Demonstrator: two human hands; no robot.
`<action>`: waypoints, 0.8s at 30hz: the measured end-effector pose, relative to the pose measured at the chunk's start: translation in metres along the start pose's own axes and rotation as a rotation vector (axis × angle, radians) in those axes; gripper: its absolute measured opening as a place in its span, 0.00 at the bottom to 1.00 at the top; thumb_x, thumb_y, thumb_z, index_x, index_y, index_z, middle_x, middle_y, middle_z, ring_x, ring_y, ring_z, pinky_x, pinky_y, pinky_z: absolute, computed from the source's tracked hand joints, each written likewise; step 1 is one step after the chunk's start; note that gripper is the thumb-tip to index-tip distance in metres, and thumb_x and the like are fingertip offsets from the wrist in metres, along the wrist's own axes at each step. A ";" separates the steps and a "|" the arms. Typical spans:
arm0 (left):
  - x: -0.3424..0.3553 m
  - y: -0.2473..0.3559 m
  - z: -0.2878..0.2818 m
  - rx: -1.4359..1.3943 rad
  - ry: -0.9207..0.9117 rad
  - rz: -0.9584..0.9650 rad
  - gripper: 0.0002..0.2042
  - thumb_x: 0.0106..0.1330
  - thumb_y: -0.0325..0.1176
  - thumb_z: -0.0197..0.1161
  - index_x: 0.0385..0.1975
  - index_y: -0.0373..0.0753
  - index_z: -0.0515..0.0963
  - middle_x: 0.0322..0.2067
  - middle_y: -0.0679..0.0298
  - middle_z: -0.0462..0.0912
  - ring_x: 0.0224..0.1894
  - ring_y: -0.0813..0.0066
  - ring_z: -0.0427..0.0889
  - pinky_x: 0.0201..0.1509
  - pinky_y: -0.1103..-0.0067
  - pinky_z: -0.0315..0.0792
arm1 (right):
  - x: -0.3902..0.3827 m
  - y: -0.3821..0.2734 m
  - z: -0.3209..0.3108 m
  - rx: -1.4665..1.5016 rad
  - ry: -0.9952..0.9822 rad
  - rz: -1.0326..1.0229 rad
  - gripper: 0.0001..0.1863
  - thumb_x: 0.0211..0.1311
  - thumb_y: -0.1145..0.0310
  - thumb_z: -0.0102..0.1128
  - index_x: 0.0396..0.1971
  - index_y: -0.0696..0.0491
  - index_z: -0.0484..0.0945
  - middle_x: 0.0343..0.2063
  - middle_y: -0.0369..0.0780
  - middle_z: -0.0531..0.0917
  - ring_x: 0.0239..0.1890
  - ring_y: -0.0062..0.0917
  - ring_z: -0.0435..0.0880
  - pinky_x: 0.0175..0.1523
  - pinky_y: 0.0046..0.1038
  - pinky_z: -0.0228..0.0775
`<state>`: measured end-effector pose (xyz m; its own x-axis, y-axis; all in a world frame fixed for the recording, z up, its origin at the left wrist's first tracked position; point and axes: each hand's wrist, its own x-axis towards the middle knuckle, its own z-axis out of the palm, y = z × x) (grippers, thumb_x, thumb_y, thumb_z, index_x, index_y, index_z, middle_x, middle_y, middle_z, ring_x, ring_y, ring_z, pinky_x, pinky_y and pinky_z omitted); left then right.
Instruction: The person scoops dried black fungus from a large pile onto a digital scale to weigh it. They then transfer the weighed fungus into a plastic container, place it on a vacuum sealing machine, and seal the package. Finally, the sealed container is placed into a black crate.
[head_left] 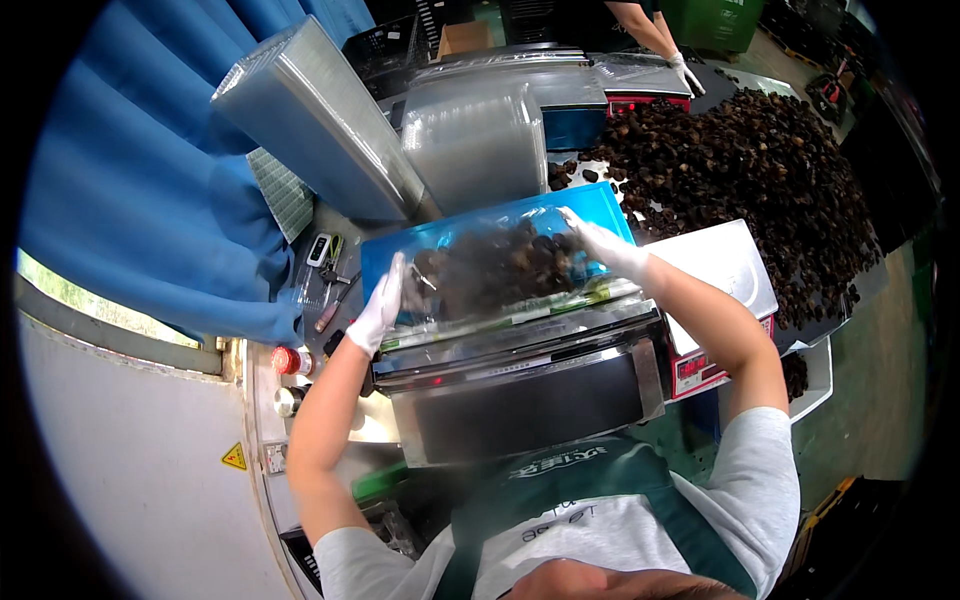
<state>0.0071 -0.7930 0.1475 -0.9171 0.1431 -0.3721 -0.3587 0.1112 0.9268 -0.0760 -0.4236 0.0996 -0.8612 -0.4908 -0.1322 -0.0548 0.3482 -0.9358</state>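
Note:
A clear plastic tray (465, 270) full of dark brown pieces, perhaps dried mushrooms, sits on a blue surface (610, 205) behind the metal front of a machine (520, 400). My left hand (382, 305), in a white glove, presses its straightened fingers along the tray's left side. At the right end my right hand (605, 245), also gloved in white, reaches over the edge with its fingers on the tray's far right corner. The tray is held between both hands, and its contents look blurred. A strip of printed film (560, 302) runs along its near side.
Stacked clear trays (320, 120) stand behind at left, beside another stack (475, 135). A pile of dark pieces (740, 180) covers the right table. Near my right arm is a scale (715, 270). A co-worker's gloved hand (685, 75) shows far back. Blue curtains (150, 190) hang left.

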 end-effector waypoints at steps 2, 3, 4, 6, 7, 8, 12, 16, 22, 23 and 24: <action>-0.037 -0.032 -0.004 -0.595 -0.251 -0.059 0.29 0.76 0.58 0.39 0.64 0.40 0.66 0.58 0.63 0.74 0.58 0.66 0.74 0.64 0.63 0.67 | -0.041 -0.030 0.005 0.050 -0.221 0.134 0.38 0.73 0.35 0.27 0.61 0.55 0.64 0.31 0.39 0.80 0.25 0.23 0.75 0.34 0.27 0.70; -0.061 -0.031 0.004 -0.655 -0.353 -0.150 0.30 0.76 0.59 0.39 0.66 0.42 0.62 0.62 0.63 0.71 0.61 0.65 0.71 0.66 0.62 0.66 | -0.061 -0.038 0.005 0.150 -0.372 0.252 0.40 0.72 0.33 0.26 0.64 0.53 0.63 0.31 0.39 0.81 0.24 0.23 0.76 0.32 0.26 0.70; -0.081 -0.032 0.014 -0.716 -0.469 -0.242 0.31 0.75 0.60 0.39 0.69 0.44 0.59 0.65 0.63 0.67 0.64 0.64 0.68 0.67 0.62 0.65 | -0.083 -0.040 0.014 0.559 -0.474 0.504 0.41 0.71 0.31 0.25 0.56 0.52 0.72 0.23 0.35 0.79 0.23 0.20 0.74 0.31 0.23 0.68; -0.110 -0.063 0.026 -0.516 -0.552 -0.127 0.27 0.74 0.51 0.48 0.68 0.45 0.61 0.63 0.59 0.71 0.61 0.60 0.72 0.62 0.64 0.69 | -0.122 -0.014 0.021 0.636 -0.588 0.622 0.41 0.69 0.30 0.27 0.59 0.52 0.70 0.26 0.38 0.82 0.24 0.19 0.77 0.31 0.22 0.70; -0.120 -0.074 0.034 -0.277 -0.560 0.020 0.26 0.72 0.46 0.53 0.68 0.44 0.62 0.61 0.57 0.73 0.59 0.58 0.74 0.59 0.65 0.71 | -0.140 -0.002 0.029 0.540 -0.537 0.626 0.41 0.69 0.30 0.28 0.57 0.53 0.71 0.28 0.39 0.83 0.25 0.19 0.78 0.31 0.22 0.71; -0.130 -0.081 0.047 -0.042 -0.503 0.063 0.26 0.72 0.50 0.50 0.63 0.40 0.65 0.54 0.56 0.75 0.52 0.59 0.77 0.55 0.66 0.74 | -0.161 0.013 0.036 0.443 -0.480 0.636 0.41 0.69 0.30 0.30 0.55 0.53 0.73 0.30 0.40 0.84 0.27 0.20 0.79 0.32 0.22 0.72; -0.163 -0.100 0.078 0.277 -0.277 -0.258 0.32 0.73 0.59 0.45 0.49 0.28 0.73 0.35 0.52 0.81 0.36 0.62 0.84 0.43 0.69 0.82 | -0.206 0.026 0.045 0.277 -0.384 0.700 0.27 0.73 0.49 0.51 0.51 0.59 0.79 0.43 0.39 0.85 0.43 0.21 0.83 0.47 0.24 0.77; -0.194 -0.130 0.088 -0.408 -0.183 -0.375 0.24 0.75 0.48 0.50 0.52 0.28 0.72 0.43 0.54 0.81 0.41 0.65 0.83 0.47 0.68 0.81 | -0.249 0.056 0.043 0.642 -0.262 0.521 0.24 0.71 0.72 0.53 0.65 0.58 0.68 0.54 0.39 0.80 0.57 0.22 0.77 0.62 0.26 0.69; -0.222 -0.140 0.131 -0.188 0.391 -0.271 0.13 0.73 0.33 0.53 0.51 0.34 0.75 0.39 0.62 0.80 0.37 0.78 0.80 0.39 0.80 0.79 | -0.260 0.044 0.086 0.167 0.273 0.425 0.13 0.69 0.66 0.58 0.44 0.60 0.82 0.35 0.42 0.86 0.36 0.22 0.84 0.43 0.27 0.75; -0.218 -0.158 0.142 0.049 0.517 -0.181 0.09 0.74 0.35 0.52 0.39 0.37 0.75 0.31 0.68 0.78 0.32 0.85 0.76 0.31 0.86 0.74 | -0.254 0.046 0.095 -0.053 0.347 0.299 0.11 0.68 0.68 0.58 0.39 0.60 0.81 0.31 0.43 0.84 0.33 0.23 0.83 0.40 0.28 0.73; -0.215 -0.175 0.145 0.257 0.563 -0.129 0.13 0.76 0.37 0.50 0.29 0.37 0.70 0.23 0.72 0.73 0.26 0.89 0.70 0.27 0.86 0.66 | -0.246 0.051 0.101 -0.266 0.410 0.166 0.09 0.67 0.69 0.58 0.33 0.60 0.81 0.28 0.43 0.82 0.31 0.24 0.82 0.38 0.28 0.71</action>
<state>0.2925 -0.7009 0.0584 -0.8453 -0.4193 -0.3312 -0.4834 0.3360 0.8084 0.1840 -0.3658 0.0518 -0.9935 -0.0770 -0.0835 0.0190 0.6120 -0.7906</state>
